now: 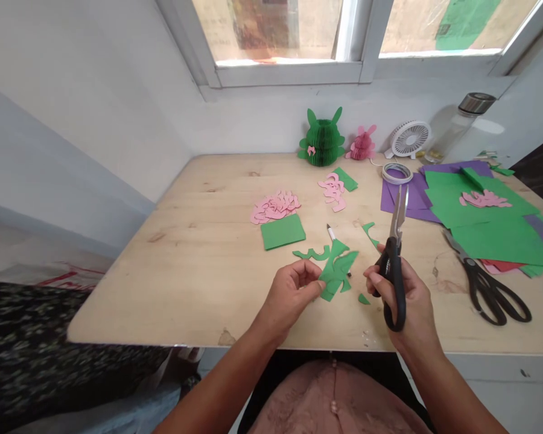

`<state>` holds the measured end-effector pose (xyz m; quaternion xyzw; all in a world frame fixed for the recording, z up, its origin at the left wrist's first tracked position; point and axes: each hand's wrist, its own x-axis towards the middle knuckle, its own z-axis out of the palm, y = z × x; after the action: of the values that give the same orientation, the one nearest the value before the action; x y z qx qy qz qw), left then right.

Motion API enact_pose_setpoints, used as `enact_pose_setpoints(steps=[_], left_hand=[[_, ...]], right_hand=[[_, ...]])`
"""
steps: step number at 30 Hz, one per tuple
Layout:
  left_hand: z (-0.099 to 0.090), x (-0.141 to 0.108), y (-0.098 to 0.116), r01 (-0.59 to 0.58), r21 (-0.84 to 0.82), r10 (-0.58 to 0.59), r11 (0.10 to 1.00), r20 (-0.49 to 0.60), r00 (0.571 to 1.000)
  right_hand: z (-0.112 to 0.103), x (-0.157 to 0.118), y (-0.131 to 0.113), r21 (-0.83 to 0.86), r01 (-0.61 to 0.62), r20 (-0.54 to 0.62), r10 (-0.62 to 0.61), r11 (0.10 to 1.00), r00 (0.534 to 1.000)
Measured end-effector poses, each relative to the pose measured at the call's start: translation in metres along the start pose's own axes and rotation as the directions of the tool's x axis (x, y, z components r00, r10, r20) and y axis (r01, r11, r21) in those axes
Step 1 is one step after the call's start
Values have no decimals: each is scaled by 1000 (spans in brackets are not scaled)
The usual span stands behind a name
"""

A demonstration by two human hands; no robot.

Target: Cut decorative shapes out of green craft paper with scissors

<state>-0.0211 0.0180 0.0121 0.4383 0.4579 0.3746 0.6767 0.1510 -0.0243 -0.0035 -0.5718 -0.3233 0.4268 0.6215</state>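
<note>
Head view: left hand (294,288) pinches a cut green paper (331,274) while right hand (414,295) grips black-handled scissors (393,256).

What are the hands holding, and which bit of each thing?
The left hand pinches cut green paper by its lower left edge; the right hand holds black-handled scissors by the handles.
</note>
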Motion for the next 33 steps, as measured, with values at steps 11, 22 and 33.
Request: enact_pose_setpoints(steps=[11,22,33], left_hand=[[-25,16,27,57,205,-129,977,358,925],[-22,24,27,95,225,-190,970,449,873],[-13,16,6,153,9,-150,988,242,958]], right_hand=[[-19,12,-12,-98,51,37,-47,994,998],[-7,2,-7,-104,-34,373,70,994,925],[10,-9,-1,-148,-34,188,61,988,980]])
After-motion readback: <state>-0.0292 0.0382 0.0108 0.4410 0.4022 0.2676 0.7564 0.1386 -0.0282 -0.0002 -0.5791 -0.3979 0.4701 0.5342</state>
